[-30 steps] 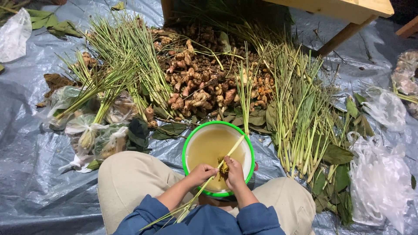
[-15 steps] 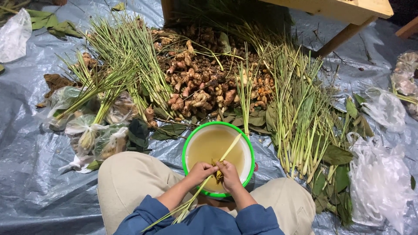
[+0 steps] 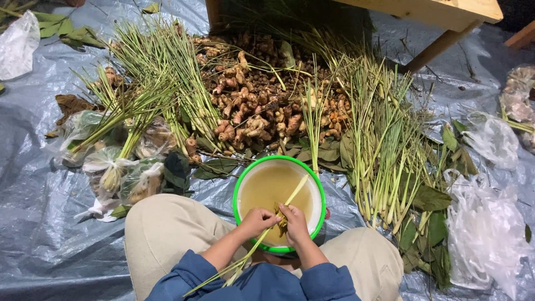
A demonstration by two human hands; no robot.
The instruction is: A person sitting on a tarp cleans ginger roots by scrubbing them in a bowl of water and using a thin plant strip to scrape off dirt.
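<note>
The scene is evenly and fairly brightly lit from above, with a cool, bluish cast; the grey plastic sheet [image 3: 33, 223] on the floor throws back soft patches of glare along its creases, strongest at the left and lower left; shadows are short and faint, the deepest lying under the wooden table [image 3: 446, 11] at the top, where the space goes nearly black; the liquid in the green-rimmed basin [image 3: 241, 189] gives a dull, matt sheen without sharp highlights; focus is sharp across the middle; the clear bags [image 3: 485, 234] at the right look slightly washed out; the edges bend a little from the wide lens; no motion blur shows.
</note>
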